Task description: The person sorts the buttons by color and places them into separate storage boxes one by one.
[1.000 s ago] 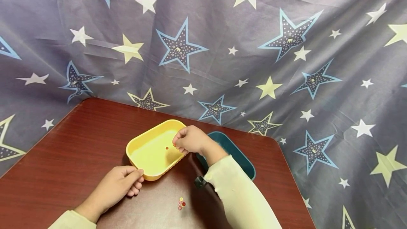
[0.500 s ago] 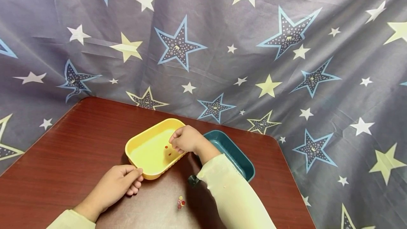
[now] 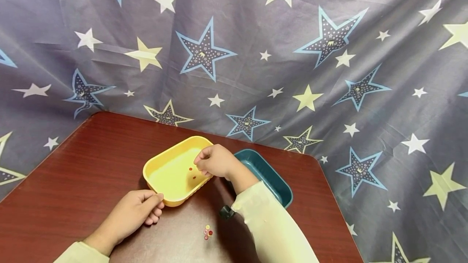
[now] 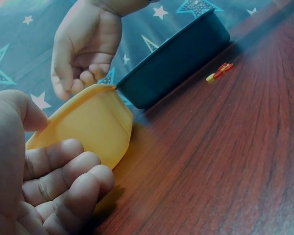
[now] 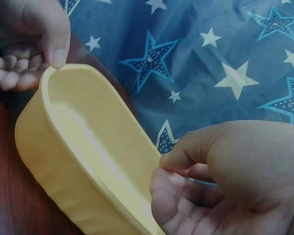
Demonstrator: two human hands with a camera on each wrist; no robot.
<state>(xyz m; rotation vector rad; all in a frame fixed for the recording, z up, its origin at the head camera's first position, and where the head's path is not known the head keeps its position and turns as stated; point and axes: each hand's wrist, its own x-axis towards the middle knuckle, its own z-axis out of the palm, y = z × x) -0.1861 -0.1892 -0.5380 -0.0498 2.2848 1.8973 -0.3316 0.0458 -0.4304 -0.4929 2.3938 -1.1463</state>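
1. Clearly, the yellow container [image 3: 164, 173] is where both hands meet: it is over the reddish-brown table [image 3: 102, 153], its mouth facing up, though I cannot tell whether its base sits fully flat
2. The left hand [image 3: 137, 210] pinches its near corner, thumb on the rim and fingers curled against the outside wall, probably to steady the light-looking tub and leave its mouth free
3. The right hand [image 3: 217, 160] hangs over the opposite end, thumb and forefinger drawn close together and the other fingers curled; I cannot tell whether anything is between them. Being so low over the opening, it would let a small thing drop only a little way, which should limit bouncing
4. Two small red pieces [image 3: 190, 169] lie apart on the container's floor, below the right fingertips; the walls should keep them from rolling off
5. A loose cluster of small round pieces [image 3: 208, 232], red, yellow and pinkish, lies on the near part of the table, between the forearms, seemingly handy for either hand
6. The teal container [image 3: 272, 182] stands beyond the right forearm, beside the yellow one, apparently set out of the way
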